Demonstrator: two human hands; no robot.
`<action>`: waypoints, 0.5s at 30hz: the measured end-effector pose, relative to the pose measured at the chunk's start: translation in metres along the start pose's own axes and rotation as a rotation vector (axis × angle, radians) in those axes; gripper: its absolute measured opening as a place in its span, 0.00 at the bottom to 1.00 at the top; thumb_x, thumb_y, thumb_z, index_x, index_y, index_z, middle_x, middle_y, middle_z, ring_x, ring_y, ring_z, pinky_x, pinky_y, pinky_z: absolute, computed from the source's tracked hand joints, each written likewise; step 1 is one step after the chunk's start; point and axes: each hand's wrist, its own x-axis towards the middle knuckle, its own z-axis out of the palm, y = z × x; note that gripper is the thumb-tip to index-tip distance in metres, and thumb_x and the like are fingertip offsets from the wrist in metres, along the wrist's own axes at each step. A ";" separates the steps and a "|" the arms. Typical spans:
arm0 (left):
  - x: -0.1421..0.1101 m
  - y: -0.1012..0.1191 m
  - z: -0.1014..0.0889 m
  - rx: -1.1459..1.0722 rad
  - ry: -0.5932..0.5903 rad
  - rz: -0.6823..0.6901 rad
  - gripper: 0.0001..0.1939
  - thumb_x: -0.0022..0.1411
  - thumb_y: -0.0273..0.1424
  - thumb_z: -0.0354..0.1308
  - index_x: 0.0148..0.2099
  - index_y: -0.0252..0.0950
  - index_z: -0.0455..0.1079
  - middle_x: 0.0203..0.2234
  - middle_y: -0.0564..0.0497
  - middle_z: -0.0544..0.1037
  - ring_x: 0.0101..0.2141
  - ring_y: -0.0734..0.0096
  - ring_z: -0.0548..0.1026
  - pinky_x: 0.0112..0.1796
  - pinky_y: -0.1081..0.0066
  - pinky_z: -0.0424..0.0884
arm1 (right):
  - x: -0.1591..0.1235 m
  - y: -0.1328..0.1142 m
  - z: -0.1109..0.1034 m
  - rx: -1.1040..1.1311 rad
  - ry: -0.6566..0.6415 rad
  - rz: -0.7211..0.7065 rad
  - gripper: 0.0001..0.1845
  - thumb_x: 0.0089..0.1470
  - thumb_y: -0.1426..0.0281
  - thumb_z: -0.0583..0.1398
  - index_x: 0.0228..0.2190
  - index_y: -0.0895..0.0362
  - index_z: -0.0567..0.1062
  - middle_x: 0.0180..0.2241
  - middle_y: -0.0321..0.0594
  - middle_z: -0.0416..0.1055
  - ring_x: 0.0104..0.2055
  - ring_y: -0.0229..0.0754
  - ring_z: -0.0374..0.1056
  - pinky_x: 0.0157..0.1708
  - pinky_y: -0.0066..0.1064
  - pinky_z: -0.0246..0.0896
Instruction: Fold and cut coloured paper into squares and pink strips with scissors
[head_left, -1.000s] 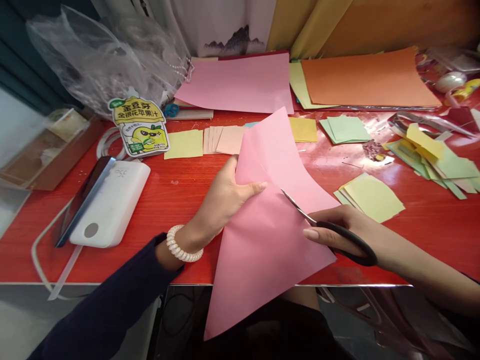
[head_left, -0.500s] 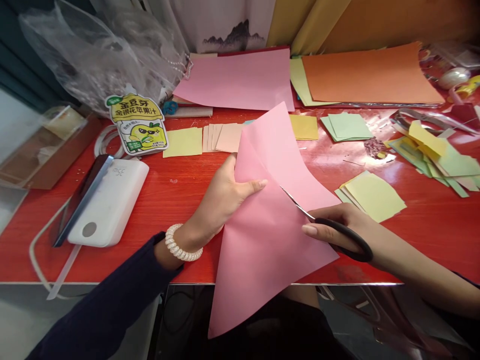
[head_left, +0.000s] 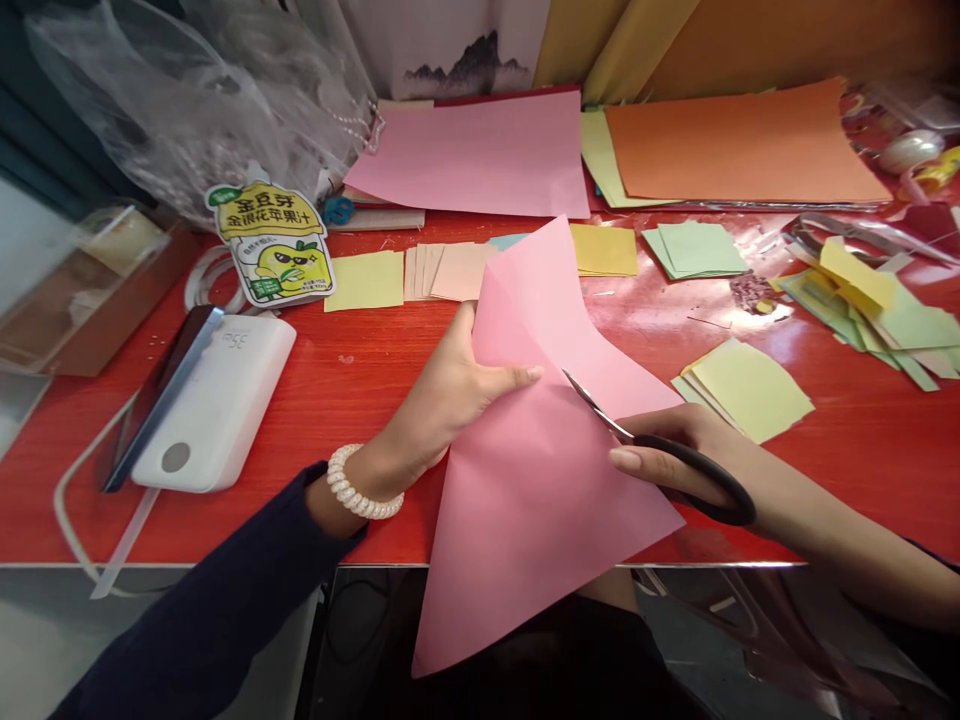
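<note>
A large pink sheet of paper (head_left: 525, 520) is held up over the table's front edge, its lower corner hanging below. My left hand (head_left: 465, 385) grips its left side, thumb on the front and fingers hidden behind. In my right hand (head_left: 675, 450) is a pair of black-handled scissors (head_left: 709, 480). The blades reach into a cut in the pink sheet, the tip close to my left thumb. The cut runs from the right edge, with one flap of paper standing behind the blades.
On the red table (head_left: 352, 400) lie a white power bank (head_left: 217, 410), a phone (head_left: 161, 400), a yellow drink pouch (head_left: 277, 245), pale yellow squares (head_left: 750, 390), green squares (head_left: 697, 250) and paper scraps (head_left: 900, 310). Pink (head_left: 480, 155) and orange sheets (head_left: 742, 145) lie at the back.
The upper flap of the pink sheet has tilted and looks narrower. The scissors and my right hand have shifted very slightly right. My left hand keeps its grip.
</note>
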 end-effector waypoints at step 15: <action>0.002 0.001 -0.001 -0.007 -0.005 0.057 0.29 0.50 0.27 0.66 0.54 0.38 0.61 0.51 0.46 0.70 0.52 0.55 0.69 0.50 0.61 0.70 | -0.002 -0.002 -0.003 -0.018 -0.023 0.007 0.32 0.47 0.41 0.54 0.16 0.55 0.52 0.16 0.30 0.46 0.19 0.32 0.44 0.19 0.29 0.36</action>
